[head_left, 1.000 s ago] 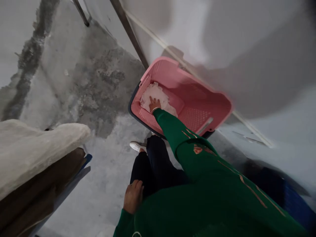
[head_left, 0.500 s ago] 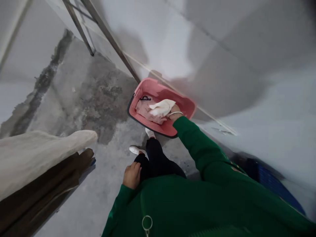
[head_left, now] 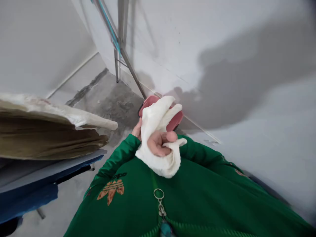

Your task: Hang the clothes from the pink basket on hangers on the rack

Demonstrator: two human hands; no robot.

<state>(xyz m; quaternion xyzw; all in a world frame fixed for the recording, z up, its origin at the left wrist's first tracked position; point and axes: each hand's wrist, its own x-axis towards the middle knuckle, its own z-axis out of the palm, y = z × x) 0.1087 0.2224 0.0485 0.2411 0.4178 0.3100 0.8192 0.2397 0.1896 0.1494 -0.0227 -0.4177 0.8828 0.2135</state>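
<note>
A crumpled white cloth (head_left: 158, 131) is bunched up in front of my chest. My right hand (head_left: 158, 144) grips it from the front, thumb on top and fingers curled into the folds. My left hand (head_left: 136, 129) shows only in part, holding the cloth's left edge from behind. Beyond the cloth, a pink plastic laundry basket (head_left: 175, 121) sits on the floor by the wall, mostly hidden, so its contents do not show.
At the left, a cream and brown fabric bundle (head_left: 44, 128) lies on a blue-edged surface (head_left: 29, 194), close to my left arm. Metal ladder legs (head_left: 120, 42) stand in the corner on a stained concrete floor (head_left: 111, 105). Grey walls surround me.
The white cloth has risen from the basket to my chest, and my left hand has left my thigh to join it. The view has tilted up, and the basket looks smaller.
</note>
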